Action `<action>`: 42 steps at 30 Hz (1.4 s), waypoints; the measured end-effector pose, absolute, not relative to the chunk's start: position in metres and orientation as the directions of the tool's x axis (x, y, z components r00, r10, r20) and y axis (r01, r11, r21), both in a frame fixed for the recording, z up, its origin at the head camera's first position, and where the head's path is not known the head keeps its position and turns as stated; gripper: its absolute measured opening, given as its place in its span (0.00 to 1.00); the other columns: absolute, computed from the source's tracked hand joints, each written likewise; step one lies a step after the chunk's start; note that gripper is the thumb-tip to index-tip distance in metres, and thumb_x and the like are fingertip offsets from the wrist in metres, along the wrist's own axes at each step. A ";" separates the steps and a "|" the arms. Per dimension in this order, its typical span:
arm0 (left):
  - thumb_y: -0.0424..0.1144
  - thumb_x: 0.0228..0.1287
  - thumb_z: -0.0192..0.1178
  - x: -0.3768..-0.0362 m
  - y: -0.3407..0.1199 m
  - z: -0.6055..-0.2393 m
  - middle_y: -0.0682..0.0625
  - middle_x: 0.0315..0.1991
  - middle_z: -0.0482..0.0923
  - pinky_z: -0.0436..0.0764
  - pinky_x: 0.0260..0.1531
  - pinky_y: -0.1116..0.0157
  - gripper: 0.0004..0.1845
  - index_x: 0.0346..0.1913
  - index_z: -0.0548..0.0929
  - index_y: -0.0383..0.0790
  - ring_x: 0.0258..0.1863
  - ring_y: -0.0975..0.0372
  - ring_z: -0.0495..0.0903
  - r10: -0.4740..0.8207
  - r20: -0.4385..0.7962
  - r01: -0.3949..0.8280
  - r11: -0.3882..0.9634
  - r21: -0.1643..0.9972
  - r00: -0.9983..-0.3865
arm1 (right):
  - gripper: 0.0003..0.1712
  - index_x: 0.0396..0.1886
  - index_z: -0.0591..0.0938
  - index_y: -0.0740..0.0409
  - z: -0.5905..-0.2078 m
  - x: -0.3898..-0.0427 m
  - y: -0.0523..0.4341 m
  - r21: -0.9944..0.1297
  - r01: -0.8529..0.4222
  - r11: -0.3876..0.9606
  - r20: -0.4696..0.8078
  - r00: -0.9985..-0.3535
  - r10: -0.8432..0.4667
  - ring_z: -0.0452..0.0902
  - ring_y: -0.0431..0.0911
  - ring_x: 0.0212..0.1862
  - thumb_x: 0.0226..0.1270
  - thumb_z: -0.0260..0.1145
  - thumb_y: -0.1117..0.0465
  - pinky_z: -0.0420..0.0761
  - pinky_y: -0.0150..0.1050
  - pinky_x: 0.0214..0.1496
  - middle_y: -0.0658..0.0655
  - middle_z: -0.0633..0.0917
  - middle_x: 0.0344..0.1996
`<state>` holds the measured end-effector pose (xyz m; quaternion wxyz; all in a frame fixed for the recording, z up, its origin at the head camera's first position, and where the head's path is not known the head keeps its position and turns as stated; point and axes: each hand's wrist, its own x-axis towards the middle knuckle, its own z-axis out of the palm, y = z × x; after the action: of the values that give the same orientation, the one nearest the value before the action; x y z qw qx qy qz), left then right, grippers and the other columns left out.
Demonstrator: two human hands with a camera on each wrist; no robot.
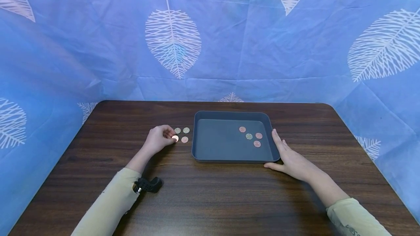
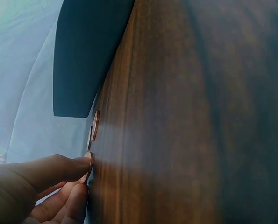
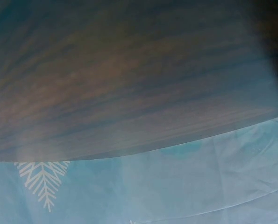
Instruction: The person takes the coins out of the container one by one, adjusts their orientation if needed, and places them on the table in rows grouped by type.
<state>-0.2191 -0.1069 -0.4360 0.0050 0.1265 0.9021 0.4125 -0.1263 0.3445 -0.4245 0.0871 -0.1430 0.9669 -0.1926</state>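
Note:
Between thumb and fingertips my left hand (image 1: pixel 159 140) pinches a coin (image 1: pixel 175 138), left of the tray. The left wrist view shows this coin (image 2: pixel 90 162) tilted on edge, close to the tabletop. Three more coins lie beside it: a copper-coloured coin (image 1: pixel 185 140) and two yellowish ones, a nearer-to-tray coin (image 1: pixel 186 130) and a partner coin (image 1: pixel 177 130). Against the right side of the dark grey tray (image 1: pixel 213 145) rests my right hand (image 1: pixel 292 160), fingers straight, thumb at the front corner. Inside the tray's right half lie several coins, one a yellowish coin (image 1: pixel 249 136).
The dark brown wooden table (image 1: pixel 210 196) runs out to rounded far corners. Behind and beside it hangs a blue cloth (image 1: pixel 216 46) with white leaf prints. A black strap (image 1: pixel 149 185) sits on the left forearm. The right wrist view holds only tabletop and cloth.

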 end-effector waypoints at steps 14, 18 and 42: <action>0.31 0.53 0.71 -0.220 -0.105 -0.432 0.48 0.29 0.80 0.75 0.31 0.63 0.09 0.35 0.82 0.33 0.29 0.59 0.78 0.236 0.082 0.214 0.617 0.757 -0.968 | 0.67 0.74 0.26 0.47 -0.422 -0.129 0.346 -0.408 -0.244 0.880 -0.111 -0.943 -0.313 0.45 0.71 0.69 0.56 0.62 0.29 0.65 0.67 0.56 0.64 0.43 0.75; 0.29 0.51 0.71 -0.220 -0.102 -0.428 0.48 0.28 0.80 0.76 0.31 0.63 0.10 0.36 0.82 0.32 0.28 0.59 0.78 0.231 0.092 0.214 0.587 0.781 -0.969 | 0.67 0.74 0.26 0.45 -0.422 -0.129 0.346 -0.413 -0.241 0.878 -0.115 -0.943 -0.313 0.44 0.71 0.69 0.55 0.62 0.29 0.64 0.67 0.57 0.63 0.43 0.75; 0.26 0.57 0.65 -0.224 0.014 -0.392 0.49 0.30 0.80 0.78 0.32 0.67 0.07 0.39 0.83 0.32 0.30 0.60 0.78 0.418 0.206 0.374 0.371 0.850 -0.885 | 0.67 0.75 0.29 0.51 -0.427 -0.127 0.346 -0.406 -0.249 0.880 -0.108 -0.942 -0.316 0.45 0.70 0.69 0.55 0.61 0.28 0.66 0.66 0.56 0.61 0.41 0.75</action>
<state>-0.2244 0.0141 -0.3924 0.0219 0.2391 0.8277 0.5071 -0.1274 0.3464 -0.4266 0.0857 -0.1464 0.9656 -0.1970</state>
